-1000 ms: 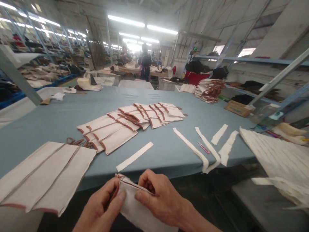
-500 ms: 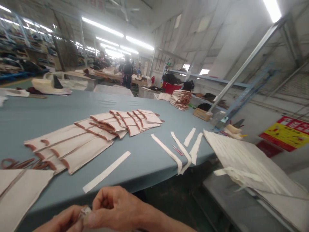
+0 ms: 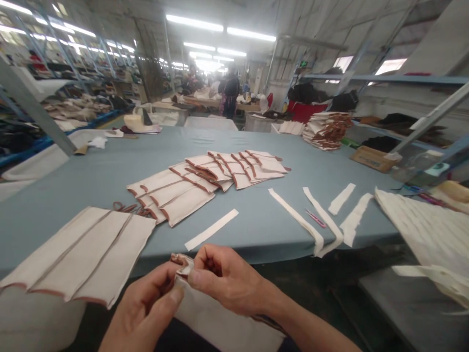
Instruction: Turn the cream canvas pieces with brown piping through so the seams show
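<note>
Both hands pinch the brown-edged corner of a cream fabric panel (image 3: 220, 318), whose body hangs down toward my lap. My left hand (image 3: 150, 298) grips the folded edge between thumb and fingers. Close against it, my right hand (image 3: 227, 276) is closed on the same corner with thumb and curled forefinger. Just beyond the hands, a white fabric strip (image 3: 212, 229) lies near the table edge. To the left, another cream panel (image 3: 84, 249) with stitched lines and a brown edge overhangs the table. A row of overlapping cream panels (image 3: 190, 193) stretches across the middle.
The blue-grey covered table (image 3: 256, 234) spreads ahead. White strips (image 3: 296, 212) and a pink thread snipper (image 3: 315, 218) lie right of centre. A stack of panels (image 3: 326, 129) and a cardboard box (image 3: 373, 159) stand farther back. A side stand holds pale cloth (image 3: 421, 230). Another person (image 3: 230, 93) stands far off.
My view has swung left and down, so more of the held panel and the left-hand panel shows. Both hands appear higher in view, still pinching the panel's corner.
</note>
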The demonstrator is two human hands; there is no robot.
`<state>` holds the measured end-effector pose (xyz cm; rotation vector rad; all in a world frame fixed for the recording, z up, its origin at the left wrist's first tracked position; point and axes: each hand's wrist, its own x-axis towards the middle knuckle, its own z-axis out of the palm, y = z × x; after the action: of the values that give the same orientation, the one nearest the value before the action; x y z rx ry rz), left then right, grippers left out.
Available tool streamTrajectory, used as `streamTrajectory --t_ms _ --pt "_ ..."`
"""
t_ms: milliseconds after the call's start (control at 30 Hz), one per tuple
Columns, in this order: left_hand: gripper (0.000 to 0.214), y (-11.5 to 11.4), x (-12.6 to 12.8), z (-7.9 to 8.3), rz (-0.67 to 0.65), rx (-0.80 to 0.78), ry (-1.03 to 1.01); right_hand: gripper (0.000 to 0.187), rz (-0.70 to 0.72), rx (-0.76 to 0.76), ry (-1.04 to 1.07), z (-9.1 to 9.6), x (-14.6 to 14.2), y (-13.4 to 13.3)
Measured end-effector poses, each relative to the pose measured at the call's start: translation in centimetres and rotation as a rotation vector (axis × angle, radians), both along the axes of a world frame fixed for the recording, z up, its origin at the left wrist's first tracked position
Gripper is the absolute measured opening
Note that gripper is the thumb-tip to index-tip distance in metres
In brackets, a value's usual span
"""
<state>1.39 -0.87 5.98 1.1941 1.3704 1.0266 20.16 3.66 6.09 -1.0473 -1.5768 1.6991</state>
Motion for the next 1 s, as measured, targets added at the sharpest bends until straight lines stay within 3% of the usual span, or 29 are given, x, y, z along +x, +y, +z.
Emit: streamTrajectory --t_ms 133,233,333,600,833,1000 --pt "0.036 0.1 0.5 0.2 0.035 -0.034 -0.042 0.023 -0.053 0.183 -0.151 0.2 -0.2 -0.6" --pt "0.044 0.2 0.3 -0.6 0.058 -0.047 -0.031 0.023 -0.064 0.203 -0.175 0.2 -0.2 -1.0" --pt "0.049 0.2 -0.6 -1.7 -0.011 -0.016 -0.018 0.022 -0.075 0.214 -0.192 0.1 -0.2 -1.4" --pt "0.035 -0.3 -3.1 -3.3 -0.153 0.116 0.178 0.025 -0.099 0.190 -0.204 -1.1 -1.4 -1.9" --pt "0.044 -0.1 -2.2 -5.0 -0.030 0.162 0.127 0.021 -0.227 0.396 -0.293 -3.2 -2.5 -2.6" --pt "0.041 0.2 -1.3 -4.1 0.016 0.249 0.269 0.016 -0.305 0.509 -0.371 -4.4 -3.3 -2.9"
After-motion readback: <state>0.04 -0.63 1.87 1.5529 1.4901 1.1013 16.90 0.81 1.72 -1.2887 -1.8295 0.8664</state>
